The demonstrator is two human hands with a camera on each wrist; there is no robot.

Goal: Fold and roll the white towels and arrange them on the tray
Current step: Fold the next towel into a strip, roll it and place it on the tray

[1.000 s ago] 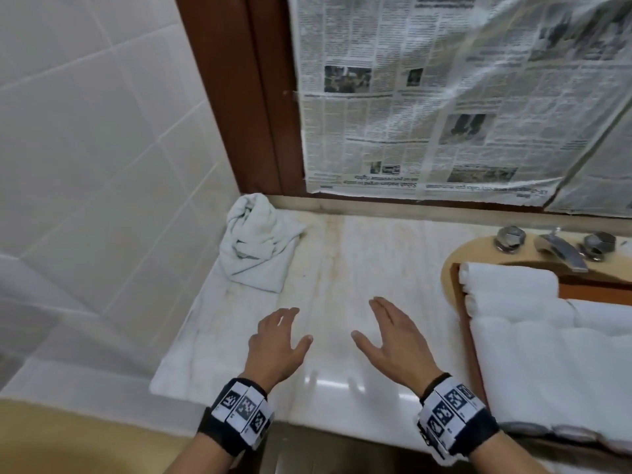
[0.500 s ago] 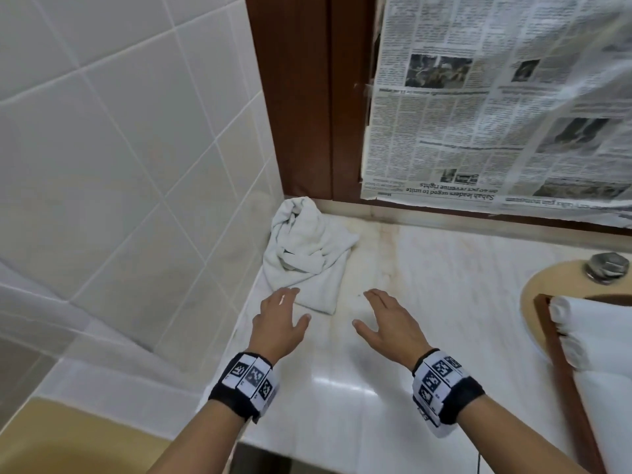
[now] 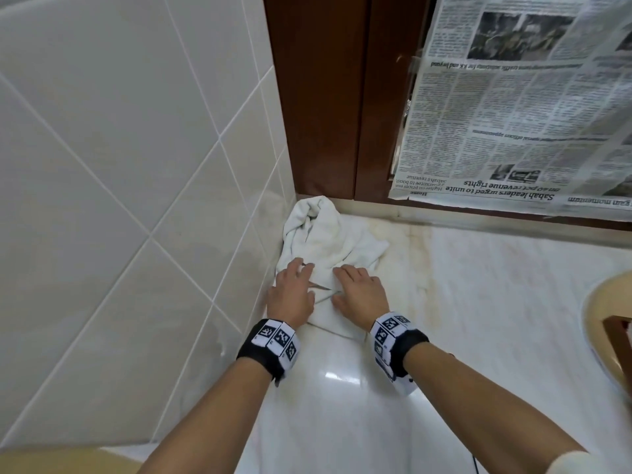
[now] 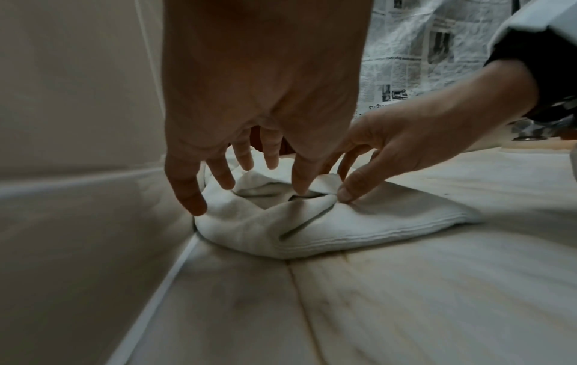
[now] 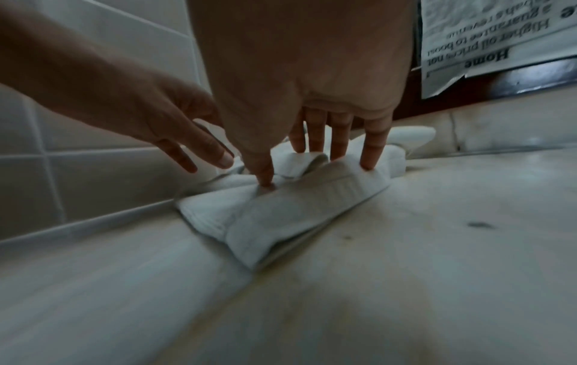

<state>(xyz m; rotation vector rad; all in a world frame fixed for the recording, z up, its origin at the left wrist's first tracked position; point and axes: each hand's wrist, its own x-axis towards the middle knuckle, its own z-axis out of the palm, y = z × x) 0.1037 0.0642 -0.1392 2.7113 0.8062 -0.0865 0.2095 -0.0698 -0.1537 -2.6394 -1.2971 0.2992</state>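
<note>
Towel (image 3: 328, 241): crumpled in the far-left corner of the surface (image 3: 478, 302), against the tiled wall (image 3: 136, 165) and wooden frame (image 3: 325, 97).
Left hand (image 3: 290, 295): fingers spread straight, tips touching the cloth, gripping nothing.
Right hand (image 3: 362, 295): thumb and fingers pinch a raised fold.
Newspaper (image 3: 513, 114): hangs behind, to the right.

Bathroom vanity corner. Glazed wall tiles (image 3: 113, 172) meet a pale marble countertop (image 3: 496, 319), with the curved rim of a basin (image 3: 602, 295) at the right edge. A crumpled white towel (image 3: 328, 241) lies in the corner (the dark wooden frame (image 3: 325, 97) behind is covered with newspaper (image 3: 513, 124)).
</note>
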